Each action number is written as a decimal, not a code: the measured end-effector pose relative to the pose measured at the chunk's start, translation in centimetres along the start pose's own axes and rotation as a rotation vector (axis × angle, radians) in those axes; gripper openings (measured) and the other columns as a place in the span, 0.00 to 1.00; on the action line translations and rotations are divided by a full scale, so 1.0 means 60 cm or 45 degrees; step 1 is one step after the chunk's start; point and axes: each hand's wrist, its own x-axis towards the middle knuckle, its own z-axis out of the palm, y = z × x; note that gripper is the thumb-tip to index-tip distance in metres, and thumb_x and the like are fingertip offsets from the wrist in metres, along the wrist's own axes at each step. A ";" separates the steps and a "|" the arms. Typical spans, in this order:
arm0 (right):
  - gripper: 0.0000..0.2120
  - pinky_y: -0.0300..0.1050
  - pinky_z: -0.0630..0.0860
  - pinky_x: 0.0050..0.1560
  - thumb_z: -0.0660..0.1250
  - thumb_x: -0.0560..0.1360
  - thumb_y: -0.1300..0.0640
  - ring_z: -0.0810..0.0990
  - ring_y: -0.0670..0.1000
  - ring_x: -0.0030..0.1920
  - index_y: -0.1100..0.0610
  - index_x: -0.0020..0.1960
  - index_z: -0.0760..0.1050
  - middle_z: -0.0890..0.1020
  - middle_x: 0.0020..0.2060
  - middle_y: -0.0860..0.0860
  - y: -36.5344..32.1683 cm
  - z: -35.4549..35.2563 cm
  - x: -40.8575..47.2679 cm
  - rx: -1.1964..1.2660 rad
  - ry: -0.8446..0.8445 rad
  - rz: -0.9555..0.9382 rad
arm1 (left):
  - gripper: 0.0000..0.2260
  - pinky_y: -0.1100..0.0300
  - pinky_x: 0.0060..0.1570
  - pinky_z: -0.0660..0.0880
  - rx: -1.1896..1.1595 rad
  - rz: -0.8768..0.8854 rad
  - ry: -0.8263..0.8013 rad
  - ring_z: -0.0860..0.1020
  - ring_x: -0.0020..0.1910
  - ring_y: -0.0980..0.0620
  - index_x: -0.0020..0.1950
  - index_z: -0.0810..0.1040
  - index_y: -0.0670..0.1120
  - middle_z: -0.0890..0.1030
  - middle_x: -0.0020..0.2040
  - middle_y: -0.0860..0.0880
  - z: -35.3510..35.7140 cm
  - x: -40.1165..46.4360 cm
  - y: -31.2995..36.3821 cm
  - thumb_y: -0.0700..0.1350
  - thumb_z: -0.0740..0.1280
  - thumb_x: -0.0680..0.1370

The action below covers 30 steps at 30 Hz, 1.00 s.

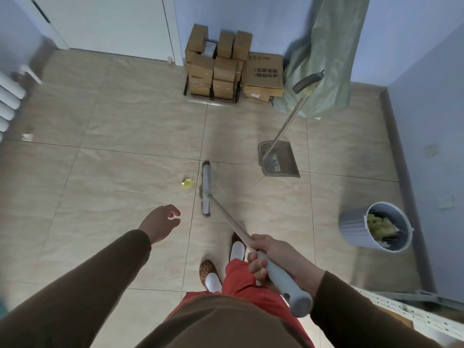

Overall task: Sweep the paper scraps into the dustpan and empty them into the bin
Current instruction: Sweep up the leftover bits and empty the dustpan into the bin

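Note:
My right hand (271,259) grips the grey handle of a broom whose head (206,189) rests on the tiled floor ahead of my feet. A yellow paper scrap (187,182) lies just left of the broom head. Another small scrap (27,136) sits far left near the radiator. The grey dustpan (280,159) stands on the floor to the right of the broom head, its long handle leaning up toward the back. A grey bin (376,227) holding yellow scraps stands at the right by the wall. My left hand (160,222) hovers free, fingers apart, over the floor.
Stacked cardboard boxes (226,69) stand against the back wall, with a large green bag (324,61) beside them. A white radiator (7,101) is at the left edge. A white perforated shelf (406,315) juts in at lower right. A door (113,23) is at the back.

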 end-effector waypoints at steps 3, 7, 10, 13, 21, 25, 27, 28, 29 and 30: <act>0.04 0.34 0.68 0.18 0.60 0.82 0.58 0.69 0.45 0.20 0.60 0.53 0.68 0.72 0.28 0.52 -0.022 0.035 0.057 -0.030 -0.154 0.089 | 0.06 0.58 0.52 0.70 0.013 -0.034 0.015 0.78 0.54 0.50 0.53 0.79 0.52 0.80 0.54 0.48 -0.011 0.003 -0.010 0.45 0.69 0.77; 0.06 0.34 0.70 0.18 0.57 0.81 0.59 0.71 0.43 0.20 0.61 0.47 0.67 0.72 0.31 0.51 -0.083 0.079 0.210 0.028 -0.338 0.230 | 0.07 0.59 0.53 0.70 0.046 -0.069 0.036 0.77 0.54 0.52 0.56 0.80 0.50 0.80 0.54 0.50 -0.028 0.009 -0.021 0.45 0.69 0.78; 0.07 0.35 0.71 0.18 0.57 0.80 0.59 0.73 0.45 0.20 0.63 0.48 0.69 0.75 0.30 0.54 -0.143 0.074 0.286 0.075 -0.331 0.260 | 0.06 0.56 0.56 0.73 0.062 -0.106 0.047 0.78 0.55 0.52 0.54 0.80 0.52 0.81 0.54 0.50 -0.042 0.017 -0.028 0.46 0.69 0.77; 0.08 0.35 0.72 0.18 0.57 0.81 0.60 0.73 0.46 0.20 0.64 0.48 0.70 0.75 0.33 0.55 -0.201 0.014 0.301 0.150 -0.255 0.228 | 0.05 0.55 0.57 0.74 0.094 -0.125 0.046 0.78 0.55 0.52 0.53 0.80 0.53 0.81 0.54 0.50 -0.051 0.029 -0.016 0.45 0.69 0.78; 0.11 0.34 0.72 0.18 0.60 0.82 0.56 0.73 0.44 0.20 0.63 0.45 0.71 0.73 0.32 0.52 -0.297 -0.208 0.186 0.250 -0.003 0.157 | 0.05 0.54 0.57 0.74 0.072 -0.046 -0.008 0.78 0.55 0.51 0.53 0.80 0.53 0.81 0.55 0.50 -0.045 0.108 0.116 0.45 0.69 0.78; 0.08 0.35 0.72 0.18 0.62 0.81 0.56 0.73 0.45 0.21 0.62 0.49 0.71 0.74 0.33 0.53 -0.295 -0.241 0.110 0.147 0.091 0.078 | 0.06 0.57 0.50 0.73 0.069 0.015 -0.018 0.79 0.52 0.51 0.54 0.79 0.54 0.79 0.54 0.51 -0.039 0.148 0.209 0.46 0.69 0.77; 0.07 0.36 0.73 0.18 0.63 0.81 0.57 0.73 0.46 0.22 0.61 0.52 0.71 0.75 0.33 0.54 -0.286 -0.245 0.078 0.096 0.127 0.036 | 0.06 0.59 0.46 0.72 0.067 0.042 -0.018 0.79 0.50 0.51 0.54 0.79 0.54 0.79 0.54 0.51 -0.038 0.164 0.248 0.46 0.69 0.77; 0.07 0.36 0.72 0.18 0.64 0.80 0.57 0.72 0.46 0.22 0.61 0.53 0.71 0.75 0.33 0.54 -0.280 -0.245 0.064 0.086 0.119 0.026 | 0.06 0.60 0.46 0.72 0.068 0.055 -0.016 0.79 0.50 0.51 0.53 0.79 0.54 0.79 0.54 0.51 -0.039 0.170 0.262 0.46 0.69 0.77; 0.08 0.36 0.72 0.18 0.64 0.80 0.57 0.71 0.46 0.22 0.61 0.55 0.71 0.75 0.32 0.54 -0.275 -0.243 0.052 0.086 0.095 0.018 | 0.06 0.60 0.46 0.72 0.069 0.061 -0.012 0.79 0.49 0.52 0.53 0.79 0.54 0.79 0.54 0.51 -0.041 0.175 0.274 0.46 0.69 0.77; 0.09 0.37 0.72 0.18 0.64 0.80 0.58 0.71 0.46 0.22 0.61 0.57 0.72 0.75 0.32 0.55 -0.272 -0.241 0.048 0.097 0.058 0.010 | 0.06 0.60 0.47 0.72 0.067 0.060 -0.002 0.79 0.49 0.52 0.53 0.79 0.54 0.79 0.54 0.51 -0.044 0.179 0.282 0.46 0.69 0.77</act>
